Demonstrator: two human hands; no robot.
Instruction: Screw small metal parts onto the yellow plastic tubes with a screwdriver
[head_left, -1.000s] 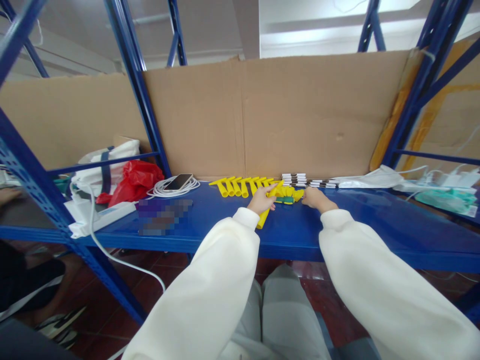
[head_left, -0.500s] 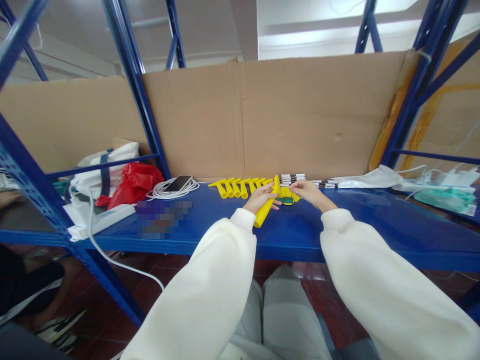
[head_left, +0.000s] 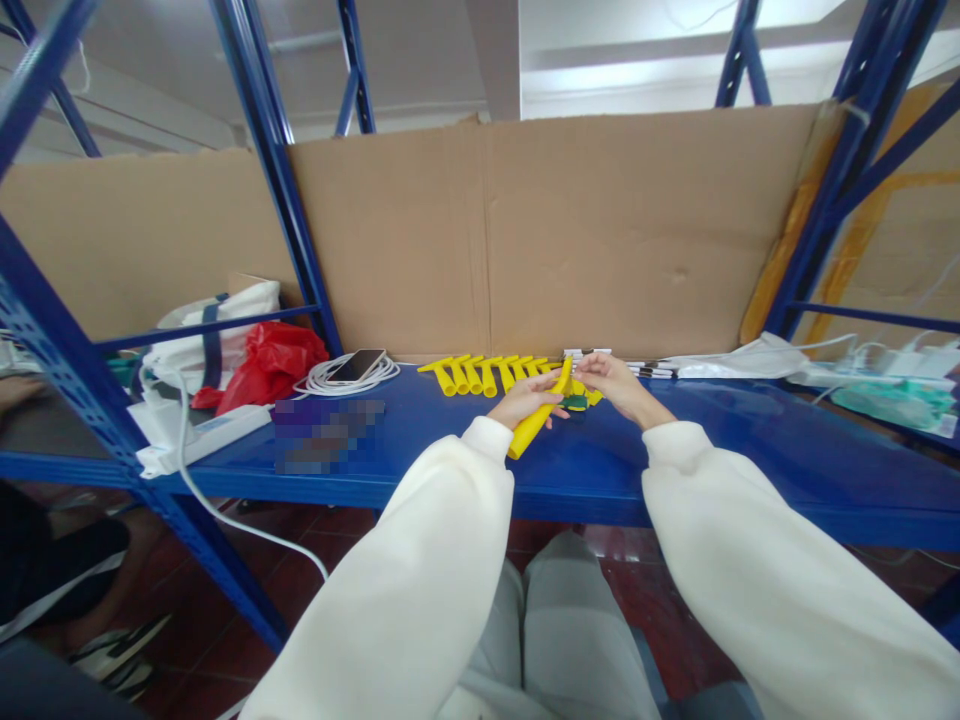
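Note:
My left hand (head_left: 529,398) is closed around a yellow plastic handle (head_left: 531,432), a round tube with a narrower, angled upper end. The tube's thick end points down toward me, tilted over the blue shelf top. My right hand (head_left: 606,378) is at the upper end, its thumb and fingertips pinched together. What sits between those fingertips is too small to make out. Just beyond and below the hands lie green and yellow pieces (head_left: 576,403), partly hidden. To the left, a row of similar yellow handles (head_left: 474,376) rests on the shelf top.
Small white-and-black pieces (head_left: 651,370) lie behind my right hand, near white sheeting (head_left: 739,358). At left are a phone (head_left: 357,366) on a coiled white cable, a red bag (head_left: 281,355) and a power strip (head_left: 214,438). A cardboard panel (head_left: 600,230) backs the blue shelf (head_left: 750,450).
The upper end of the held handle has tipped to the right, toward my right hand. My right fingers have moved in close to that end.

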